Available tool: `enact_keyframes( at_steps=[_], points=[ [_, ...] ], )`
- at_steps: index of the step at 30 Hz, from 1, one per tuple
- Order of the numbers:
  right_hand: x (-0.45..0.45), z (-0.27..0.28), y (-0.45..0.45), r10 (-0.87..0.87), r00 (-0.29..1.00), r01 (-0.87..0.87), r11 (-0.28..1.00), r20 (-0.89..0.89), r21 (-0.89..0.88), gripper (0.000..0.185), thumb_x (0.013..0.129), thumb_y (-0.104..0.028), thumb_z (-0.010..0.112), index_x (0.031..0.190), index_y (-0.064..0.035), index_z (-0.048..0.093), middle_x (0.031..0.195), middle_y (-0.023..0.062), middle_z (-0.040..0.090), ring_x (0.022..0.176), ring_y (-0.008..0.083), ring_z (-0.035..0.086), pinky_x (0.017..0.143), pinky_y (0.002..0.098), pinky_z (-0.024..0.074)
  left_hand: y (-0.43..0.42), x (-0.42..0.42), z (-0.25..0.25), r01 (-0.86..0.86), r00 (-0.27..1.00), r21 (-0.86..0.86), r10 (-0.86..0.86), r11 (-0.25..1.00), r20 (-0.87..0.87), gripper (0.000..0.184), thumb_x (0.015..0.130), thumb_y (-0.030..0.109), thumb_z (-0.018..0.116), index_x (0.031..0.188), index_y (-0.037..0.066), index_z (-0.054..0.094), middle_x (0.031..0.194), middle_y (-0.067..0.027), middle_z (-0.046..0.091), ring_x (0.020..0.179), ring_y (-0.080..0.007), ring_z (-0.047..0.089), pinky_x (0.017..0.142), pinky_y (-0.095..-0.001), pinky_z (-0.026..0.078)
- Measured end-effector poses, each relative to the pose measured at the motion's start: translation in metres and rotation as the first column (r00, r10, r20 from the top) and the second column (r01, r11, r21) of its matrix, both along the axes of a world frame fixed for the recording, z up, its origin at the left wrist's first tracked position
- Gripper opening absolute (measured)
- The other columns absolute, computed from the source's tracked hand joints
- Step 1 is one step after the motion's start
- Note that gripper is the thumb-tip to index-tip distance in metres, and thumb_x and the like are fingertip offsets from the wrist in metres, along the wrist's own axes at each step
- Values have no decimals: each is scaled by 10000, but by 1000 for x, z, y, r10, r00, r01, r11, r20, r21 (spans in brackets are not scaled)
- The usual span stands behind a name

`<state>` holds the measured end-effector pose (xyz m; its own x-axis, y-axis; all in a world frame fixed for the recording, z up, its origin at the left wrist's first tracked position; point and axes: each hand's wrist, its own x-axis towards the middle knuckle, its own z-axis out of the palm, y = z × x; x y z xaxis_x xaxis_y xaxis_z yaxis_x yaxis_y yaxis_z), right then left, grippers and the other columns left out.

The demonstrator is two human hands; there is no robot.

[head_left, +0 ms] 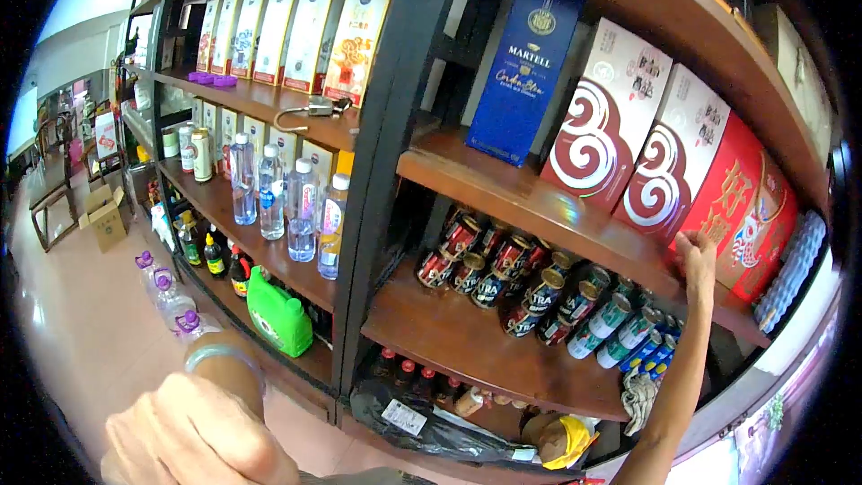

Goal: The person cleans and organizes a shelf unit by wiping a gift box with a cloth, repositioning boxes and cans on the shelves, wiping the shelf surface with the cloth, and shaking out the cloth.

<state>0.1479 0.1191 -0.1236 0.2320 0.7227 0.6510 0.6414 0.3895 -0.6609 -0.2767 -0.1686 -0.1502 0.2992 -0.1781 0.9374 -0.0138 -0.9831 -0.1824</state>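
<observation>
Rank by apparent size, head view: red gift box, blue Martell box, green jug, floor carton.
1. Red gift box and blue Martell box: too alike to rank
2. Green jug
3. Floor carton, though it stands farther off

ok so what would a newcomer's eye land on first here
Probably the tall blue Martell box, standing on the upper right shelf. Next, the big red box near that shelf's right end, with the right hand at its lower left corner. The bright green jug, low on the left, also stands out.

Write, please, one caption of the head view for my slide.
Right hand at a red gift box on a wooden shelf, Martell Cordon Bleu box farther left.
</observation>
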Motion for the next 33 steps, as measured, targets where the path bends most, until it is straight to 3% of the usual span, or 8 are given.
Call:
enact_keyframes(
  at_steps=[3,7,13,19,22,24,27,33],
  points=[
    [3,-1,4,-43,997,41,999,70,33,259,805,-175,597,895,67,608,780,109,618,683,174,575,619,298,461,-13,-7,0,-72,996,-72,69,995,-48,191,879,427,493,1044,394,584,501,40,452,368,-72,327,406,-233,256],
    [2,0,3,-59,992,58,998,112,11,297,797,-198,593,911,76,615,766,117,619,683,176,567,631,311,454,6,-5,-2,155,988,77,-152,985,-43,144,878,399,495,966,348,597,500,39,448,368,-63,303,398,-228,239],
    [0,0,3,-106,990,107,994,97,-5,317,782,-207,598,925,76,621,753,113,620,672,179,559,621,310,440,11,3,-1,335,942,-75,-336,939,-6,107,864,312,503,867,276,604,496,38,428,368,-57,265,404,-224,228],
    [-3,2,-1,-38,997,40,999,69,-27,333,797,-221,599,961,69,604,818,119,622,713,180,577,651,304,457,25,20,-2,409,909,-41,-410,912,-72,121,853,307,537,948,241,572,477,34,413,352,-57,240,391,-222,203],
    [-3,2,-5,-23,996,24,1000,88,-4,336,805,-227,596,974,63,604,821,113,623,716,179,574,653,299,455,16,22,-24,589,804,-133,-595,797,-4,129,789,98,535,724,198,585,495,47,493,390,-65,392,405,-163,265],
    [-2,0,-3,19,998,-20,1000,63,9,333,808,-238,590,975,50,605,818,97,618,708,164,562,642,288,447,8,33,-29,568,819,-173,-573,805,28,97,789,111,537,750,193,573,491,48,490,388,-63,391,403,-162,264],
    [1,-1,-2,54,994,-59,997,93,53,349,808,-252,585,999,40,598,832,87,613,706,151,557,633,281,447,-2,75,-14,341,939,-203,-344,918,23,258,851,358,552,1067,220,526,460,39,403,344,-48,240,383,-214,196],
    [6,0,9,30,985,-43,996,168,75,395,754,-292,599,940,54,633,882,191,647,849,246,606,775,342,441,-23,145,-16,317,938,-277,-343,907,-46,273,852,358,560,1074,205,518,464,53,412,357,-44,259,385,-200,207]
  ],
)
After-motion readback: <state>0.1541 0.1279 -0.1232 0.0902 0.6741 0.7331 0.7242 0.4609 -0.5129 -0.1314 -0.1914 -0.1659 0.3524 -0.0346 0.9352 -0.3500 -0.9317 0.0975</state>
